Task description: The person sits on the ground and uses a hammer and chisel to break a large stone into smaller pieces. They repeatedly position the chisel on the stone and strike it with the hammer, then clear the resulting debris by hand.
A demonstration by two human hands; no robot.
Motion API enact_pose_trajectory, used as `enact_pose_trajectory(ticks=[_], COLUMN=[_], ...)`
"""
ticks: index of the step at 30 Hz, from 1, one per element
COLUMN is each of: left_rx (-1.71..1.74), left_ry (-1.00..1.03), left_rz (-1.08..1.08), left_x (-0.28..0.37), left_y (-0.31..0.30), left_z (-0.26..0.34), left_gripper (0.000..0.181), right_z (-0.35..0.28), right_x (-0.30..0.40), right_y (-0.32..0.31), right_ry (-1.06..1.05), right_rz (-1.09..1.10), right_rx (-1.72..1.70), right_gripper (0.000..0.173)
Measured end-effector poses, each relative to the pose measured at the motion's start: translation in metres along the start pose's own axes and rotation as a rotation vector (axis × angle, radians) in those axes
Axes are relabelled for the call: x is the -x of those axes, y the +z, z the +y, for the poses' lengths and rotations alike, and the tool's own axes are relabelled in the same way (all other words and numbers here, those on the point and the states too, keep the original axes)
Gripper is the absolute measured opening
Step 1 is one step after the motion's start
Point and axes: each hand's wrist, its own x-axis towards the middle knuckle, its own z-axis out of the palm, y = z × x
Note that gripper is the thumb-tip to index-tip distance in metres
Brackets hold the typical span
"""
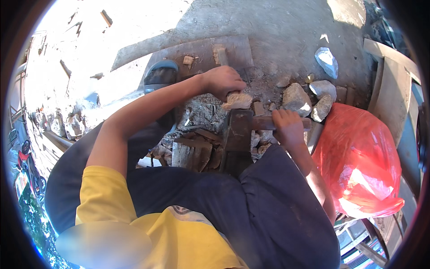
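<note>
My left hand point(225, 82) grips a pale, rough-ended piece point(238, 101) that looks like wood; its upper part is hidden by the fingers. Just below that piece is the dark, blocky head point(239, 129) of a hand tool, either a hammer or an axe. A short wooden handle point(263, 123) runs out sideways from the head, and my right hand point(288, 126) is closed around it. Under the head stands a dark block point(237, 163) between my legs. Whether the pale piece touches the tool cannot be told.
Split wood chunks point(193, 153) and rubble lie before me. Several stones point(297, 99) sit at the right, beside a full red plastic bag point(359, 158). Wooden boards point(391, 90) lean behind it. A flat board point(198, 50) with wood scraps lies beyond my shod foot point(162, 75).
</note>
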Motion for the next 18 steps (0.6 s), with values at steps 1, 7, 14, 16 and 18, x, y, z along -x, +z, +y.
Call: enact_pose_trajectory(ticks=[1,7,14,16,18], left_rx=[0.000,-0.017,-0.065,-0.053,-0.058], left_ry=[-0.027,-0.063,-0.136,-0.101,-0.102], left_rz=[-0.014,0.017,-0.033,-0.055,-0.127], left_x=[0.000,-0.023,0.003,-0.013,-0.025], left_y=[-0.001,0.009,-0.006,-0.003,-0.012], left_z=[0.000,-0.001,0.008,0.004,0.000], left_gripper=[0.025,0.025,0.026,0.026,0.027], right_z=[0.004,0.014,-0.015,-0.012,-0.005], right_x=[0.001,0.019,0.045,0.059,0.068], right_y=[-0.002,-0.011,0.029,0.054,0.051], right_ry=[-0.026,0.056,0.696,0.752,0.734], right_rz=[-0.003,-0.052,-0.003,0.243,0.343], right_rx=[-0.004,-0.158,-0.769,-0.768,-0.814], right_gripper=[0.043,0.038,0.017,0.017,0.018])
